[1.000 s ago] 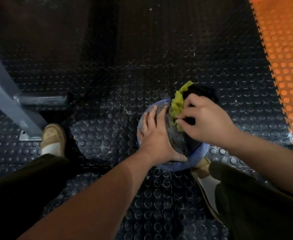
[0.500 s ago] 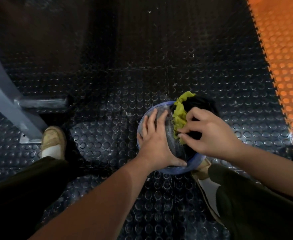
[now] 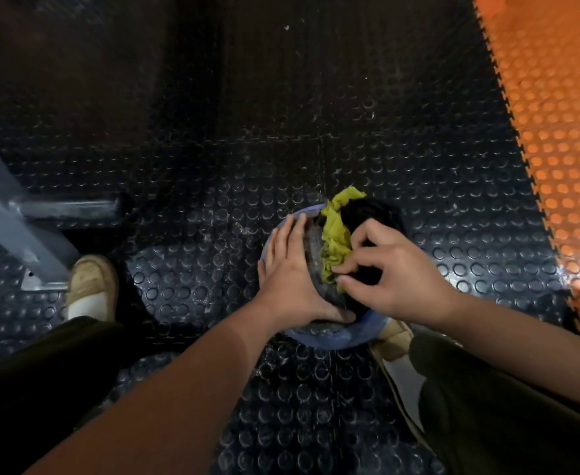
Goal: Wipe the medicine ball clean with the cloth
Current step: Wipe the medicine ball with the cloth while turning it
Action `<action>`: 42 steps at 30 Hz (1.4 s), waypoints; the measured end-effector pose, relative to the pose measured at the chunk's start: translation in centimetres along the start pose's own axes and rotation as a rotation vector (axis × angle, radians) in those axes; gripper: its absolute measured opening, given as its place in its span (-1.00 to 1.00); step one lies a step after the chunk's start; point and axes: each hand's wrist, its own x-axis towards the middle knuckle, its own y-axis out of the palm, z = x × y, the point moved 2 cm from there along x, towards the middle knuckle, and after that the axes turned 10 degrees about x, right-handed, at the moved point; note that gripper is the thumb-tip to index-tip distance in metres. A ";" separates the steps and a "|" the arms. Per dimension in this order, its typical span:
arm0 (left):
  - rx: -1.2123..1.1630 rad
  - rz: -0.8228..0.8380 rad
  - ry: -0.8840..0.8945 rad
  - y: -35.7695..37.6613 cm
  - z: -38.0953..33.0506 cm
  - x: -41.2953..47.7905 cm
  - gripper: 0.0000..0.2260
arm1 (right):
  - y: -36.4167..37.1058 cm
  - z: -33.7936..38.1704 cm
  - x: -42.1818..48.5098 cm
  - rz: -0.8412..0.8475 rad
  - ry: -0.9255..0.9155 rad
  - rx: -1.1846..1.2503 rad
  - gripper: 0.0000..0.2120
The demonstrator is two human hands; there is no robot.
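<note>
A blue and grey medicine ball [image 3: 329,332] sits on the black studded floor between my feet. My left hand [image 3: 290,279] lies flat on its left side, fingers straight, thumb along the near edge. A yellow-green cloth [image 3: 335,240], with a dark part behind it, is bunched on top of the ball. My right hand [image 3: 389,272] pinches the cloth with curled fingers and presses it against the ball's upper right side. Most of the ball is hidden under the two hands and the cloth.
My two shoes [image 3: 91,286] [image 3: 393,341] stand on either side of the ball. A grey metal frame leg [image 3: 24,234] with a bolted foot plate rises at the left. An orange studded mat [image 3: 556,132] borders the black floor [image 3: 281,132] on the right.
My right hand and the cloth have slid a little toward me over the ball. The left hand has stayed flat on the ball's left side.
</note>
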 end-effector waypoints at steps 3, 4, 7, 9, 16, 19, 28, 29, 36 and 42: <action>-0.002 -0.020 -0.014 0.2 -0.5 0.1 0.32 | -0.2 -0.2 1.3 -0.044 -0.010 -0.031 -0.88; 0.010 -0.022 -0.017 0.3 -0.6 0.1 0.32 | -0.1 -0.2 1.8 -0.062 -0.006 -0.036 -0.89; 0.050 -0.023 -0.013 0.3 -0.5 0.0 0.33 | 0.1 0.0 3.6 -0.090 0.020 -0.071 -0.93; 0.074 -0.014 -0.009 0.5 -0.5 -0.2 0.33 | 0.0 -0.2 5.6 -0.124 0.053 -0.102 -0.93; 0.035 -0.064 0.003 0.7 -0.5 -0.5 0.30 | -0.3 -2.1 9.2 -0.046 0.258 -0.052 -0.92; 0.021 -0.033 0.022 0.2 -0.3 -0.2 0.30 | -0.7 -1.2 6.5 -0.063 0.203 -0.015 -0.93; 0.135 -0.020 0.081 0.7 -0.4 -1.0 0.29 | -1.1 -0.5 5.2 -0.056 0.082 -0.076 -0.94; 0.131 -0.020 0.081 0.7 -0.4 -1.0 0.29 | -1.0 -1.1 6.4 -0.060 0.095 -0.108 -0.91; 0.108 -0.037 0.082 0.7 -0.5 -1.0 0.28 | -1.1 -3.2 9.9 0.053 0.281 -0.164 -0.83; 0.084 -0.060 0.072 0.8 -0.1 -1.1 0.29 | -1.0 0.2 4.5 0.018 0.056 -0.141 -0.90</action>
